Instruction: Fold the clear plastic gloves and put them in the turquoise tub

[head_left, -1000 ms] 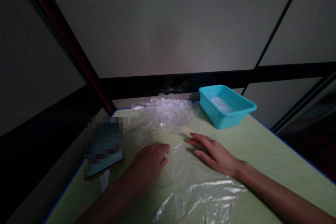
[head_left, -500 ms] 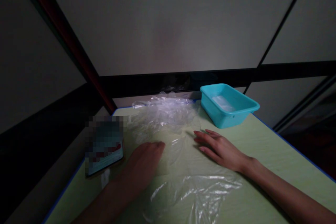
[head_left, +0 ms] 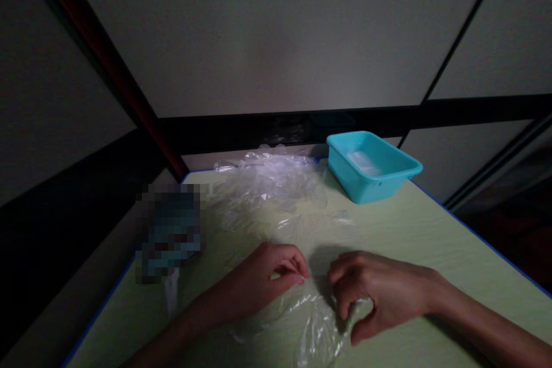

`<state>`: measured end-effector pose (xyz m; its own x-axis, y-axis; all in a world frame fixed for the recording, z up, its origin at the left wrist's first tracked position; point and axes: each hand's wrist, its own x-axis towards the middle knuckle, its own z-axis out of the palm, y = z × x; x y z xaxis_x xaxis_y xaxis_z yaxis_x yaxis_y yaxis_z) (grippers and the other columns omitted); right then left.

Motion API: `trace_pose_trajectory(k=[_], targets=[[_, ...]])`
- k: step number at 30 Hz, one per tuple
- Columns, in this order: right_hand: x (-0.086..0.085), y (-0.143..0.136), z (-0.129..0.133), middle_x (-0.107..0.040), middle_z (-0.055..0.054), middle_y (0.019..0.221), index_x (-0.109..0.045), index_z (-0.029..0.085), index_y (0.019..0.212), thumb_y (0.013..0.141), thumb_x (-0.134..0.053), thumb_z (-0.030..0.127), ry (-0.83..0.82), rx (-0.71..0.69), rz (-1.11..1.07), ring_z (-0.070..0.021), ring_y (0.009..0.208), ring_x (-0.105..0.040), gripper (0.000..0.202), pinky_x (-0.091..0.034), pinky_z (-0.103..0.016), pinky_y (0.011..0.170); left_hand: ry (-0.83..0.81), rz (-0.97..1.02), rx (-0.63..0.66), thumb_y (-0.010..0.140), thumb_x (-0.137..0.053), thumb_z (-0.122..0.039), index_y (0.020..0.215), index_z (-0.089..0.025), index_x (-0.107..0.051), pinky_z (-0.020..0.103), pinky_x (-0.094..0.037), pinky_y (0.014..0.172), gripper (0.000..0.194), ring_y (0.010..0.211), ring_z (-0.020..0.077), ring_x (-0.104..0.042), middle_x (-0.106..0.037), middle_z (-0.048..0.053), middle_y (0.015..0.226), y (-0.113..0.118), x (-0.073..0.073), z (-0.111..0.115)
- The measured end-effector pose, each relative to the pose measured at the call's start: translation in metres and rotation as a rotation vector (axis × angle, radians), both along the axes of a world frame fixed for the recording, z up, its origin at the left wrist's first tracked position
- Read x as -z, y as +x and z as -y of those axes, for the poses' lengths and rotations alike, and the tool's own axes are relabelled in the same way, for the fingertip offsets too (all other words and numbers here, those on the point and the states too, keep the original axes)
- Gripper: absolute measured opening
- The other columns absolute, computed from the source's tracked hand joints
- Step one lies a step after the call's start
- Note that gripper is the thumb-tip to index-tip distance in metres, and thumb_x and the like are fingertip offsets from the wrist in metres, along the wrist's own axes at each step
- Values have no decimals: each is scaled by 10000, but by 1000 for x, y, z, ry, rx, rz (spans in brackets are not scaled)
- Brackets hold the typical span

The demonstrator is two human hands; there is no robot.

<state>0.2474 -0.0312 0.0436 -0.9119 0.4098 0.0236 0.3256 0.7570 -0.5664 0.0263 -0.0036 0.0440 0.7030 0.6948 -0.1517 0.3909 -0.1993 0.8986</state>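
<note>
A thin, clear plastic piece [head_left: 319,328] lies creased on the table in front of me; its exact shape is hard to make out. My left hand [head_left: 276,273] pinches its upper part between thumb and fingers. Just to the right, my right hand [head_left: 371,293] hovers low over the same plastic, fingers curled and thumb held apart from them. Farther back is a crumpled heap of similar clear plastic [head_left: 271,178], some edges rounded like glove fingers. Another flat clear piece [head_left: 314,221] lies between the heap and my hands.
A turquoise plastic basin [head_left: 366,184] with something whitish in its bottom stands at the back right of the pale green table [head_left: 431,236]. A blurred-out device [head_left: 170,236] leans at the left edge. Behind the table rises a panelled wall [head_left: 276,40].
My left hand has turned and moved right, now pinching the plastic. My right hand, earlier spread flat, has come nearer and curled. The front plastic has been gathered up.
</note>
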Motion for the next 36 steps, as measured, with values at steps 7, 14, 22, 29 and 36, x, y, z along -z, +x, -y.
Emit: trace_pose_trajectory(k=[7, 14, 22, 29, 36], targets=[[10, -6, 2, -531, 36, 635, -556, 187, 628, 647, -611, 86, -5, -29, 32, -119, 651, -506, 117, -379, -218, 615, -176, 81, 37, 718, -514, -94, 783, -141, -606, 241, -461, 726, 122, 815, 153, -629, -671, 17, 809, 2, 20, 4], [16, -8, 2, -409, 64, 566, -427, 183, 546, 585, -518, 11, -41, -19, -2, -86, 579, -419, 198, -338, -200, 573, -229, 88, -2, 705, -506, -91, 764, -132, -602, 261, -459, 722, 120, 809, 166, -629, -670, 22, 786, 5, 19, 5], [9, -4, 2, -429, 58, 605, -492, 160, 607, 592, -515, -15, -134, 23, -75, -70, 600, -428, 178, -342, -174, 569, -251, 128, 10, 722, -541, -130, 759, -133, -593, 264, -454, 729, 64, 796, 163, -624, -662, 21, 771, 4, 20, 4], [9, 3, -7, -459, 42, 634, -570, 133, 647, 615, -507, -17, -199, 222, -152, -66, 581, -421, 166, -331, -171, 516, -260, 122, 23, 754, -530, -154, 796, -137, -570, 234, -437, 696, 60, 791, 146, -608, -645, 15, 791, 2, 21, 2], [18, 4, -17, -476, 32, 651, -579, 115, 643, 601, -505, -27, -293, 339, -182, -55, 544, -421, 166, -320, -158, 473, -243, 176, -51, 862, -406, -322, 997, -153, -477, 249, -431, 606, 228, 718, 163, -617, -636, 33, 775, 5, 19, 4]])
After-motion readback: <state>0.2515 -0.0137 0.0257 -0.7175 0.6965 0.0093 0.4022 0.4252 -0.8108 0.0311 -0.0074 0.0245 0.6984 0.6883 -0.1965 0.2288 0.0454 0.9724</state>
